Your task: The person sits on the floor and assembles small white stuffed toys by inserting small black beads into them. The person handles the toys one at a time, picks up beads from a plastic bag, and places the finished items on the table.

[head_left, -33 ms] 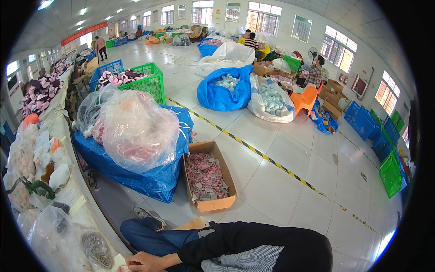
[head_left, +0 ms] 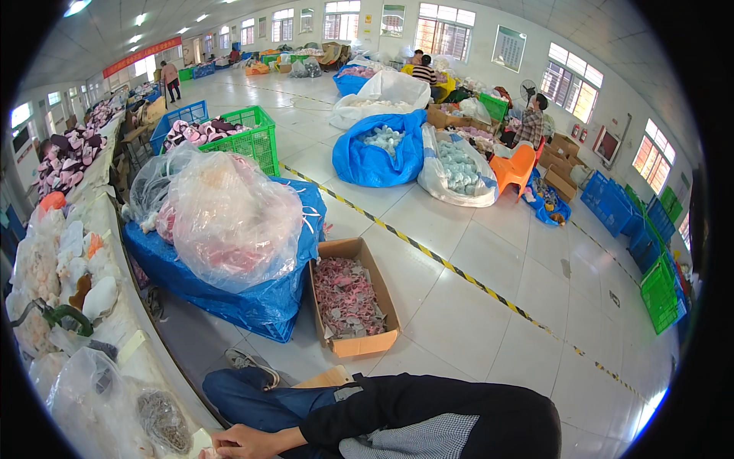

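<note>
The head view looks from the left fisheye on the person's head, slanting down and out across the room. Nearest are the fingers [head_left: 223,439] and sleeve [head_left: 428,390], at the bottom edge; the worktop [head_left: 126,314] runs close by up the left, the floor [head_left: 443,321] spreads mid-frame, and the windows [head_left: 446,32] stand far off near the top.

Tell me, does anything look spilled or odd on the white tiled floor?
A small grey patch beyond the black-and-yellow striped tape looks odd against the white tiled floor; stain or scrap, I can't tell.
</note>
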Demonstrator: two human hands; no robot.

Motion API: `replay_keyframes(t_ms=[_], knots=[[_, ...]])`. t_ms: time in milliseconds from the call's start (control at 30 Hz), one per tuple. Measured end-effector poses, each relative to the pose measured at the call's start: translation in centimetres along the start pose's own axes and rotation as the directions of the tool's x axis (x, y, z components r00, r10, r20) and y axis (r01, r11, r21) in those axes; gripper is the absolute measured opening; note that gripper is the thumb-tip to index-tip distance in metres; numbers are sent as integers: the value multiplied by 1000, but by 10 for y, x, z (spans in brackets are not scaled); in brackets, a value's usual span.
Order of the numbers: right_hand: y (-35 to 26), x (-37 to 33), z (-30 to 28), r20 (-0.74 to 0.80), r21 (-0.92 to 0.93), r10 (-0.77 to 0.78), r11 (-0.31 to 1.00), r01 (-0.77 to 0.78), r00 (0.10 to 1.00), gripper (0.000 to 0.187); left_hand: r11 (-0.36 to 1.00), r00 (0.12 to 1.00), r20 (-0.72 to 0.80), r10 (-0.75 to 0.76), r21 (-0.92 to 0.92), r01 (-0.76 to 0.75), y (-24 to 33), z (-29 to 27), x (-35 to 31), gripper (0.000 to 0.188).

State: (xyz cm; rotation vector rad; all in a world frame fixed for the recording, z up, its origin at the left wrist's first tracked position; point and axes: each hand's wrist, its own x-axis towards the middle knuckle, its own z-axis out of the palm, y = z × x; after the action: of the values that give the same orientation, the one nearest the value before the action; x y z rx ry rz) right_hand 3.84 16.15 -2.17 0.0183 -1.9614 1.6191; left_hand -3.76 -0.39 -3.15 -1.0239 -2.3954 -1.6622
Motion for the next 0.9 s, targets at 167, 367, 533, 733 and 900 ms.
replay_keyframes(t_ms=[167,367,533,733,900], knots=[[5,-1,3,-59,-6,8,1000,-8,998,28,999,999,20,-35,-18,35,4,-3,-1,51],[20,-6,9,-104,-103,55,993,-66,993,32,972,982,47,-185,-141,190,21,-5,-2,59],[29,-9,11,-91,-146,116,981,-128,989,34,973,974,99,-202,-92,211,31,-6,-2,57],[32,-11,14,-89,-127,111,984,-122,990,35,959,962,162,-221,-144,245,28,-7,-1,52],[32,-11,14,-58,-129,116,984,-122,992,33,977,985,87,-149,-142,161,24,-2,-1,48]])
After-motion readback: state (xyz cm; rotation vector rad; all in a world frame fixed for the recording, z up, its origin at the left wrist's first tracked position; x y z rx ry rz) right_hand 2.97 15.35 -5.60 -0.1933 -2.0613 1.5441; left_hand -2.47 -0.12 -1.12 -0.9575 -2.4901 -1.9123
